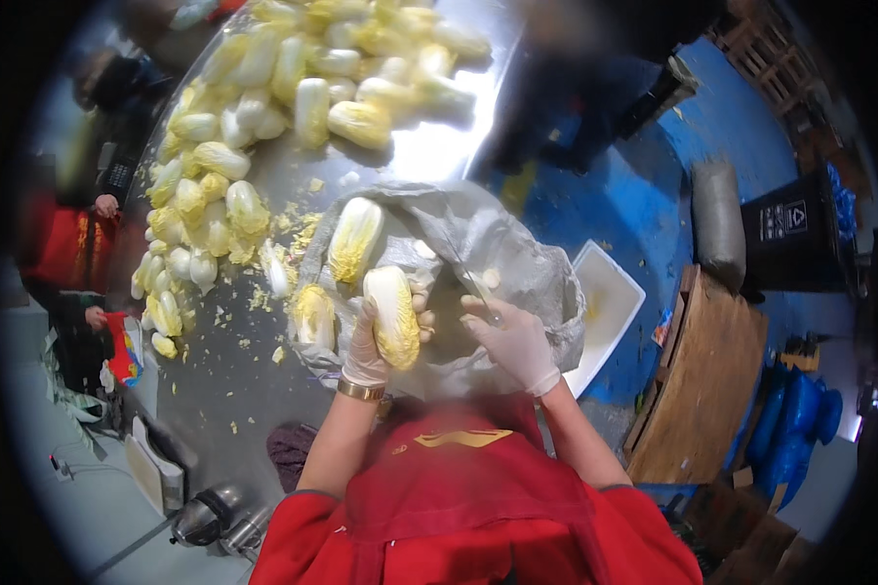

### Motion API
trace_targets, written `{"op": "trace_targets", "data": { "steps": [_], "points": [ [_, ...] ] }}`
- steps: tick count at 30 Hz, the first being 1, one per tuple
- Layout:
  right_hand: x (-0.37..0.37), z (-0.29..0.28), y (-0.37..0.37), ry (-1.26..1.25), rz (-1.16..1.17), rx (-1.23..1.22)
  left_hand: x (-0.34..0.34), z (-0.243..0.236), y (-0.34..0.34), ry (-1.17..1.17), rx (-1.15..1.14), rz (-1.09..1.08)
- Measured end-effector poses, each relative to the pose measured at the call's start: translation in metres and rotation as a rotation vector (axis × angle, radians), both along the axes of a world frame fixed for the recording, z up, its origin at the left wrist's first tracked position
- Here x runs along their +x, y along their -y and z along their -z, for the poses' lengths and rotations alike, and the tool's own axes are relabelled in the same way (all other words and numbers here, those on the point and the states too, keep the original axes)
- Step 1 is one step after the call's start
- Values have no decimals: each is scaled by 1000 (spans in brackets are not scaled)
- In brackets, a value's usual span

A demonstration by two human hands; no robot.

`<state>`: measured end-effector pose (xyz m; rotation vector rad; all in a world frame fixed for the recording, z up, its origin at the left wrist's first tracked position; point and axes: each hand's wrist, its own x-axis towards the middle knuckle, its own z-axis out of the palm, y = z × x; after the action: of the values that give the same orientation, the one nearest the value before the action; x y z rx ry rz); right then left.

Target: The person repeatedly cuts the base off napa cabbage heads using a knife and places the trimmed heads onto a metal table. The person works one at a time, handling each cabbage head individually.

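My left hand (364, 353), in a whitish glove, is closed around a napa cabbage (392, 317), its pale stem end pointing away from me. In my right hand (517, 343), also gloved, is a knife (470, 278) with a thin blade that slants up and to the left; its handle is hidden in my fingers. Both hands are over an opened grey woven sack (546, 278). Another cabbage (356, 240) lies on the sack beyond my left hand, and a yellower cabbage (312, 316) rests to its left. Small pale cut pieces (425, 250) lie near the blade.
A big heap of cabbages (312, 112) covers the far and left parts of the metal table (215, 380), with leaf scraps scattered nearby. A white foam box (610, 302) stands at the sack's right. Farther right are a wooden board (702, 380) and a black bin (800, 234). People stand around the table.
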<state>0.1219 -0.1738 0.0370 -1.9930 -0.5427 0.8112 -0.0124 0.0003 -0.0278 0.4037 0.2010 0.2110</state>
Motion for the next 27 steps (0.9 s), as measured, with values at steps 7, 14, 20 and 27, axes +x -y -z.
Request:
{"op": "trace_targets", "data": {
  "steps": [7, 14, 20, 27],
  "points": [
    [0, 11, 10, -162, 4, -129, -38, -17, -72, -337, 91, -404],
    [-11, 18, -12, -286, -15, -79, -87, -23, -119, -762, 686, -574],
    [-11, 7, -24, -216, -119, -38, -152, 29, -191, -1128, 681, -746],
    [1, 35, 1, -287, 66, -154, -190, 27, -303, -1703, 1378, -1106]
  ]
}}
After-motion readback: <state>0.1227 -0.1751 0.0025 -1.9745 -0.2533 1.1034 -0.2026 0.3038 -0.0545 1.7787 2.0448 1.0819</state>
